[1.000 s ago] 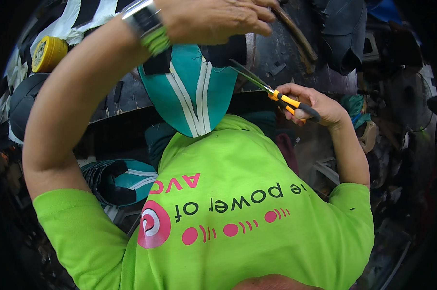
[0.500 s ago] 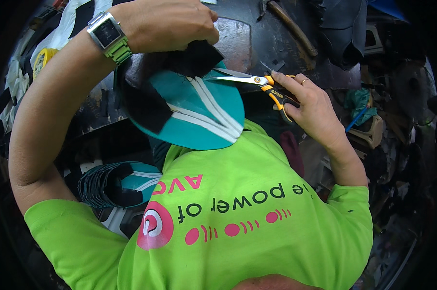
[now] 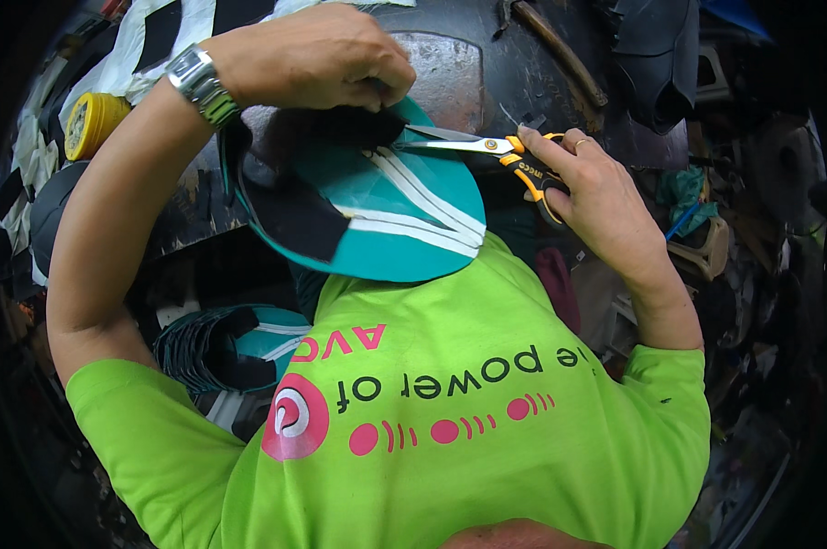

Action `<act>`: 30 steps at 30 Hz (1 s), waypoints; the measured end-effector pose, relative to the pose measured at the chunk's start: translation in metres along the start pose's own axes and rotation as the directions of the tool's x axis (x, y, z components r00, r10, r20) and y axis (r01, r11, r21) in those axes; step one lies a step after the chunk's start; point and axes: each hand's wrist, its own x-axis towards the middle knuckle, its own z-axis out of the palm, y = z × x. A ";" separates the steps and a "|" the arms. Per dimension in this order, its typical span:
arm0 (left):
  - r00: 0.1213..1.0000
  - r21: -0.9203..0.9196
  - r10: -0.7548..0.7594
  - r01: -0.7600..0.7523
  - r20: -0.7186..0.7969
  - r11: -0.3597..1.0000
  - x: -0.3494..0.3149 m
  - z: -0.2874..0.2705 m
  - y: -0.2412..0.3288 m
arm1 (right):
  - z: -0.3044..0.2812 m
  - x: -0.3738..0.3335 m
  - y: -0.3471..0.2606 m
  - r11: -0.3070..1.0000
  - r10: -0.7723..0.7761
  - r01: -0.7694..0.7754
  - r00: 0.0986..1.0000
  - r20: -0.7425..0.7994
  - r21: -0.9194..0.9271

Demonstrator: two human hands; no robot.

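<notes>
My left hand (image 3: 335,55) is closed at the far edge of a teal shoe upper (image 3: 404,256) with white stripes and black lining. Its fingertips pinch the black part. The upper's striped, rounded end rests against the front of my green shirt. From the right, my right hand (image 3: 601,183) grips scissors (image 3: 492,145) with black and orange handles. Their blades are parted and lie against the upper's right edge, close to the black lining; whether they bite into the material, I cannot tell.
A stack of similar teal and black uppers (image 3: 203,352) sits low on the left. On the dark worktable (image 3: 532,87) are a wooden handle (image 3: 560,50) and black sheet material (image 3: 651,64). A yellow tub (image 3: 102,123) and white strips (image 3: 194,23) are at the far left.
The upper has shifted slightly right, and my left hand has turned with it, fingers now lower at its edge. The scissors' blades now meet the edge nearer the black lining.
</notes>
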 end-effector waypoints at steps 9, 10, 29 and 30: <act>0.952 -0.008 -0.305 0.304 -0.027 0.952 -0.007 0.035 0.029 | -0.002 0.002 -0.007 0.991 0.091 -0.099 0.992 0.093 0.086; 0.952 0.012 -0.305 0.306 -0.034 0.952 -0.007 0.036 0.031 | -0.001 0.001 -0.007 0.991 0.087 -0.095 0.992 0.089 0.095; 0.901 -0.018 -0.351 0.359 -0.255 0.933 -0.008 0.044 0.035 | 0.008 0.010 0.008 0.872 0.034 -0.100 0.989 0.145 0.479; 0.898 -0.040 -0.364 0.366 -0.249 0.930 -0.010 0.043 0.035 | 0.006 0.010 0.008 0.864 0.007 -0.087 0.987 0.161 0.496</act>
